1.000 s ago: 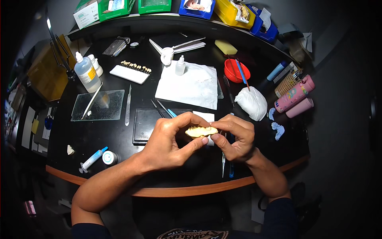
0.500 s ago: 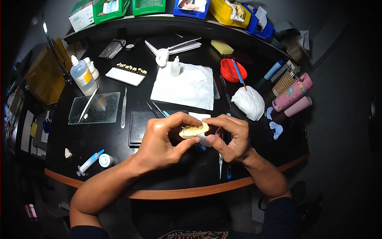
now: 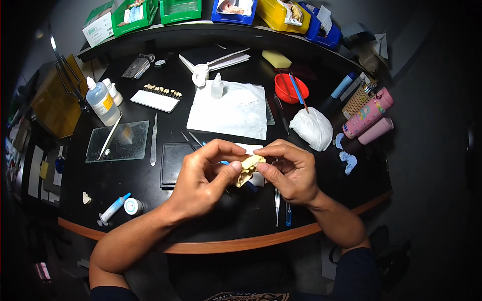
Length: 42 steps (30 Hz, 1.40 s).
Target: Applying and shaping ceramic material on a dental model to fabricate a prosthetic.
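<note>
My left hand (image 3: pixel 208 178) and my right hand (image 3: pixel 286 170) both grip a pale yellow dental cast (image 3: pixel 250 165) by thumbs and fingers, above the middle of the desk. The cast is tilted, its row of teeth partly showing, partly covered by my fingers. Beneath and behind them lie a black flat case (image 3: pixel 173 170), tweezers (image 3: pixel 187 139), a white pad (image 3: pixel 249 148) and thin steel and blue instruments (image 3: pixel 277 210). A steel spatula (image 3: pixel 154 140) lies to the left.
Around the black desk (image 3: pixel 341 188) are a glass slab (image 3: pixel 98 145), bottles (image 3: pixel 104 105), a shade guide (image 3: pixel 155 99), syringe (image 3: pixel 113 209), jar (image 3: pixel 133 206), white sheet (image 3: pixel 226 115), red bowl (image 3: pixel 287 95), wrapped white lump (image 3: pixel 311 130), pink tumblers (image 3: pixel 366 113) and, along the back shelf, several plastic bins (image 3: pixel 233 14).
The cast has been turned from lying lengthwise between my fingers to a tilted, more endwise position. My left thumb has moved up onto it. The view has shifted slightly.
</note>
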Available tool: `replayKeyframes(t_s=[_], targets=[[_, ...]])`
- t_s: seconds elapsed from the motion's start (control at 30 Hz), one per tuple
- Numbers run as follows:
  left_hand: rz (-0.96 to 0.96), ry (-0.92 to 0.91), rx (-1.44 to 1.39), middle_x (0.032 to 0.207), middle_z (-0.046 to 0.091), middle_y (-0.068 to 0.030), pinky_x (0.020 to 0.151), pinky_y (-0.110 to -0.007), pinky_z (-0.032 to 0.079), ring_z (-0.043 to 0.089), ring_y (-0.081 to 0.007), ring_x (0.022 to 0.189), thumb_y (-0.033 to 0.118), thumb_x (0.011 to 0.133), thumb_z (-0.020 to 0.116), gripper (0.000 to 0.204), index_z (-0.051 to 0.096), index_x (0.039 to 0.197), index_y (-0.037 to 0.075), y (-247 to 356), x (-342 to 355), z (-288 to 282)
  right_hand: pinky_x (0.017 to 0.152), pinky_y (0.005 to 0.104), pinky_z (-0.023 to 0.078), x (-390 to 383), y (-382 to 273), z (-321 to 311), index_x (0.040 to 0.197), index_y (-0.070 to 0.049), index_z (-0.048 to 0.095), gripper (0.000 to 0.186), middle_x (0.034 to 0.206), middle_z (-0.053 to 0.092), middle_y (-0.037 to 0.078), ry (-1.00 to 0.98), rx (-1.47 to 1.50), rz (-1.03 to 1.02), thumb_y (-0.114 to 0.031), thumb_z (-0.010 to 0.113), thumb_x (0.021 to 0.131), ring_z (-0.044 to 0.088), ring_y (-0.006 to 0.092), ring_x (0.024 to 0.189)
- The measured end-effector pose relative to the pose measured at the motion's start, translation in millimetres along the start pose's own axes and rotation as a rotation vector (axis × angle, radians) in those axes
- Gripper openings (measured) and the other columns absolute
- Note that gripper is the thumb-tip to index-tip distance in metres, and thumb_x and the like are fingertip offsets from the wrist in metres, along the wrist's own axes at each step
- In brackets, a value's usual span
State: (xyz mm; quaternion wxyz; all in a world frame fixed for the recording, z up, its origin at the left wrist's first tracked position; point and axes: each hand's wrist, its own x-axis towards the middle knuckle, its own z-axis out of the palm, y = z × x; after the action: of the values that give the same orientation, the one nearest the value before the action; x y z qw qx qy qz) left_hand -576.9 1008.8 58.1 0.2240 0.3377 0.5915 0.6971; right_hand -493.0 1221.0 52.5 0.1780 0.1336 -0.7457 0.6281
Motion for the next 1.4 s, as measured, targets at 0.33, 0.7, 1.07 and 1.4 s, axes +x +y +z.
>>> replayKeyframes(t_s=[0.33,0.7,1.07,1.4], targets=[[-0.127,-0.125,-0.109,0.128,0.067,-0.0193,0.093,-0.032,0.061,0.070,-0.0209,0.110,-0.009,0.092,0.071,0.049,0.054,0.137,-0.005,4,1,0,0.075,0.0222,0.060,-2,1,1,0.117,0.004,0.069,0.026,0.116,0.066,0.012,0.023,0.194,0.073,0.002,0.075,0.091,0.066,0.0130,0.105],[-0.014,-0.046,-0.006,0.114,0.066,-0.0117,0.093,-0.029,0.061,0.071,-0.0207,0.107,-0.011,0.088,0.075,0.037,0.059,0.120,-0.005,-3,-1,12,0.067,0.0202,0.055,-2,5,-7,0.099,0.003,0.073,0.008,0.101,0.070,0.012,-0.053,0.066,-0.049,0.001,0.073,0.091,0.068,0.0104,0.086],[0.176,0.058,0.106,0.108,0.069,-0.0145,0.091,-0.032,0.064,0.073,-0.0208,0.103,-0.006,0.086,0.080,0.029,0.059,0.105,-0.004,-2,0,8,0.065,0.0232,0.059,4,5,-5,0.117,-0.002,0.073,0.034,0.109,0.070,0.013,-0.101,-0.235,-0.290,0.000,0.081,0.084,0.071,0.0147,0.091],[0.296,0.095,0.315,0.108,0.072,-0.0144,0.084,-0.031,0.064,0.075,-0.0196,0.096,-0.003,0.081,0.085,0.033,0.068,0.110,-0.005,-7,4,1,0.074,0.0239,0.059,4,5,-8,0.119,0.000,0.072,0.032,0.113,0.067,0.014,-0.060,-0.159,-0.211,0.004,0.076,0.087,0.069,0.0162,0.097]])
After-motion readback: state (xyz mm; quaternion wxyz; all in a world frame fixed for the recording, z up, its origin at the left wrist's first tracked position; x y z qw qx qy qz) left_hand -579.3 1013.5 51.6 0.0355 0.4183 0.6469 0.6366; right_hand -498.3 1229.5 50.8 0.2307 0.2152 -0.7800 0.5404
